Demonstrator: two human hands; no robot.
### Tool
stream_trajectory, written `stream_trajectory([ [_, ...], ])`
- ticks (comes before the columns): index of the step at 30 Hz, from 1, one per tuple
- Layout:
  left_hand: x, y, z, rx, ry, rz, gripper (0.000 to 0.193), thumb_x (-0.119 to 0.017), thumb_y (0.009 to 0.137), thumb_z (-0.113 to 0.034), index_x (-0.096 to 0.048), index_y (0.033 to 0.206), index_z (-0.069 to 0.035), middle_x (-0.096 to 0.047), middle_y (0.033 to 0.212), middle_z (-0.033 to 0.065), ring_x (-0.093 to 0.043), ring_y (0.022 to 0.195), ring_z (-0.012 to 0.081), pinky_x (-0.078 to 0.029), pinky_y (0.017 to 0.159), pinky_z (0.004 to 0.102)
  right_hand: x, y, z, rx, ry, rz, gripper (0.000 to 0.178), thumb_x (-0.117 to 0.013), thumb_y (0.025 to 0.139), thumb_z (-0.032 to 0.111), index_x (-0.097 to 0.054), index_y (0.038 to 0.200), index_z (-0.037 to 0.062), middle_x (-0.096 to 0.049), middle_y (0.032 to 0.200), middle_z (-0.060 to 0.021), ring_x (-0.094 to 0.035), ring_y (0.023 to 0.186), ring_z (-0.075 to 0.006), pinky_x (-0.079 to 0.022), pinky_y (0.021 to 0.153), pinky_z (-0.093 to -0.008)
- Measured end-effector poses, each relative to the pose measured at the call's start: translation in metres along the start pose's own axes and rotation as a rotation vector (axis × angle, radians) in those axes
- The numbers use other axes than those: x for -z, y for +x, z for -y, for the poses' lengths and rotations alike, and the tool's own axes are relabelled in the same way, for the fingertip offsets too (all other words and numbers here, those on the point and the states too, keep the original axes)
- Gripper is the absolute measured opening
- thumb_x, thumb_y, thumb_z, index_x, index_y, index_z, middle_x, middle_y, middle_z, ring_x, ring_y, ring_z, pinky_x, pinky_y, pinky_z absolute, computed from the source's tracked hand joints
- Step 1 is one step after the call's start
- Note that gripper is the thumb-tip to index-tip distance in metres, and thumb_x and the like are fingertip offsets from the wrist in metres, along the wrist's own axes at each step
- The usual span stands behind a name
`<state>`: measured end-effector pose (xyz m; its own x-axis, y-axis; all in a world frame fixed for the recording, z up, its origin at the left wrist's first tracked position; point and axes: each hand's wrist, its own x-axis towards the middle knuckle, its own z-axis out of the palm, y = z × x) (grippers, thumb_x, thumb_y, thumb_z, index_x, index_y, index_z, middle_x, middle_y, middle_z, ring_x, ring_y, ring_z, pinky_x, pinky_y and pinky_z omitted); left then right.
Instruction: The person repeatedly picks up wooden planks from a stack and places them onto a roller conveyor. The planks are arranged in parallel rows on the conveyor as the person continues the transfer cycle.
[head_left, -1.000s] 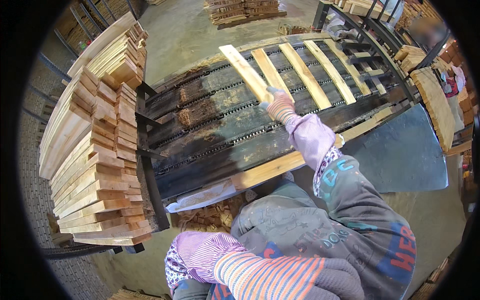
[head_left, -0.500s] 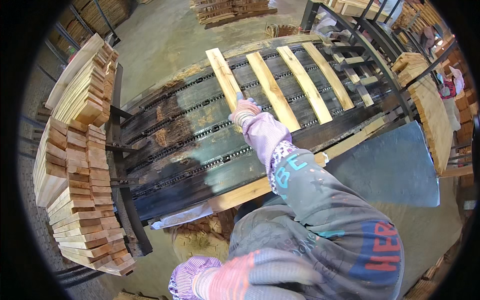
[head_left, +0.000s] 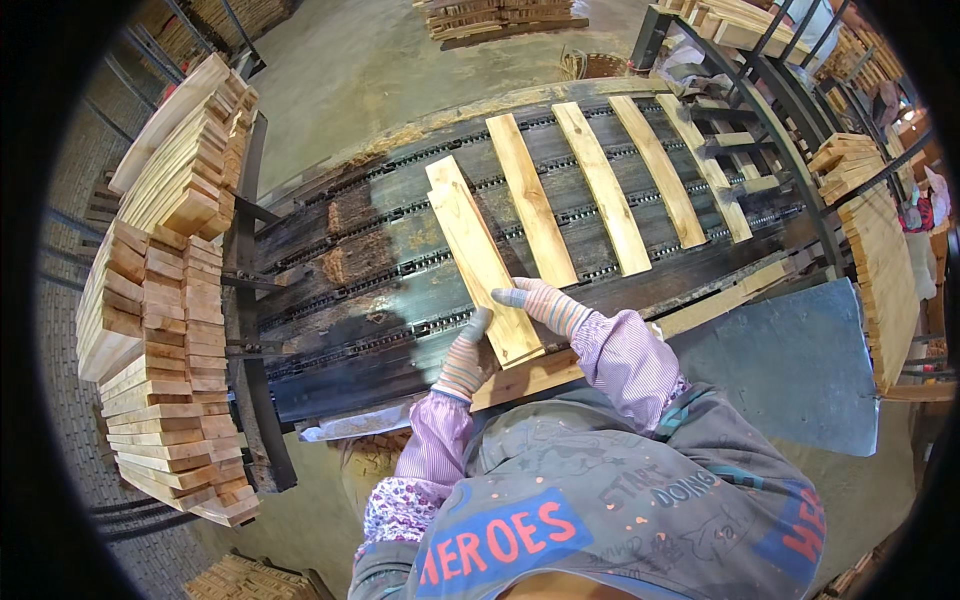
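Observation:
My left hand (head_left: 465,360), in a striped knit glove, grips the left edge near the close end of a wooden board (head_left: 470,250), thumb on top. Across from it, my right hand (head_left: 548,303) closes on the right edge of the same board. The board lies slanted over the dark chain conveyor (head_left: 350,290), its near end reaching the conveyor's front rail. Part of a second board (head_left: 446,170) shows from beneath its far end. To the right lie several separate boards, the closest being a pale board (head_left: 530,200).
Stacked boards (head_left: 165,340) stand on a rack at the left. A grey metal sheet (head_left: 790,360) juts out at the right front. Beyond it rises a wood pile (head_left: 870,270), with a dark metal frame (head_left: 775,130) at the conveyor's right end. A basket (head_left: 600,65) sits behind.
My left hand has come up from the lower edge onto the board. My right hand has moved nearer to me, from the board's middle to its near end. The board's near end is closer.

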<state>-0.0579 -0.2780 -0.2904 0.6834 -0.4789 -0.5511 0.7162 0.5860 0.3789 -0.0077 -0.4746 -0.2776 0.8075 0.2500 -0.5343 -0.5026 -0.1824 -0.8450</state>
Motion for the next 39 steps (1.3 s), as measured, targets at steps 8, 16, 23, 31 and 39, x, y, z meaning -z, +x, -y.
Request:
stream_trajectory([
  [8, -0.01, -0.024, -0.014, -0.096, 0.149, -0.047, 0.063, -0.078, 0.09, -0.03, -0.056, 0.14, 0.003, -0.072, 0.119, 0.0173, -0.075, 0.104, 0.0307, -0.065, 0.092, 0.0443, 0.014, 0.026, 0.017, -0.154, -1.043, -0.578, 0.087, -0.074, 0.089, 0.061, -0.047, 0.157, 0.0147, -0.041, 0.165, -0.0193, -0.04, 0.151, -0.0384, -0.037, 0.117, -0.0552],
  [16, 0.006, -0.036, -0.047, -0.407, 0.461, -0.053, 0.084, -0.076, 0.097, -0.021, -0.03, 0.168, -0.014, -0.068, 0.131, 0.0171, -0.07, 0.114, 0.0248, -0.06, 0.096, 0.0374, -0.019, 0.005, 0.026, 0.175, 0.729, 0.054, 0.085, -0.078, 0.091, 0.022, -0.037, 0.162, 0.0016, -0.059, 0.146, -0.0169, -0.06, 0.131, -0.0298, -0.047, 0.114, -0.0445],
  [23, 0.012, -0.008, -0.04, -0.36, 0.683, -0.089, 0.066, -0.066, 0.107, -0.027, -0.04, 0.165, -0.011, -0.053, 0.158, 0.0142, -0.057, 0.135, 0.0209, -0.051, 0.108, 0.0375, -0.032, -0.037, 0.006, 0.042, 0.716, 0.136, 0.082, -0.084, 0.09, 0.036, -0.046, 0.159, 0.0127, -0.066, 0.137, -0.0129, -0.069, 0.121, -0.0287, -0.063, 0.094, -0.0441],
  [31, -0.021, -0.006, -0.013, -0.222, 0.346, -0.116, 0.058, -0.075, 0.1, -0.032, -0.056, 0.148, -0.007, -0.067, 0.132, 0.0106, -0.067, 0.115, 0.0209, -0.055, 0.099, 0.0385, -0.007, -0.054, -0.006, 0.064, 0.8, 0.297, 0.093, -0.086, 0.085, 0.023, -0.038, 0.163, 0.0103, -0.066, 0.138, -0.0105, -0.067, 0.125, -0.0255, -0.058, 0.104, -0.041],
  [39, -0.054, 0.0, 0.007, -0.222, 0.486, -0.124, 0.049, -0.07, 0.103, -0.03, -0.06, 0.142, -0.001, -0.071, 0.123, 0.0085, -0.069, 0.108, 0.018, -0.057, 0.094, 0.034, 0.035, -0.065, -0.008, 0.224, 0.569, 0.155, 0.089, -0.093, 0.084, 0.017, -0.045, 0.159, 0.0076, -0.064, 0.143, -0.0079, -0.059, 0.132, -0.0195, -0.048, 0.112, -0.0348],
])
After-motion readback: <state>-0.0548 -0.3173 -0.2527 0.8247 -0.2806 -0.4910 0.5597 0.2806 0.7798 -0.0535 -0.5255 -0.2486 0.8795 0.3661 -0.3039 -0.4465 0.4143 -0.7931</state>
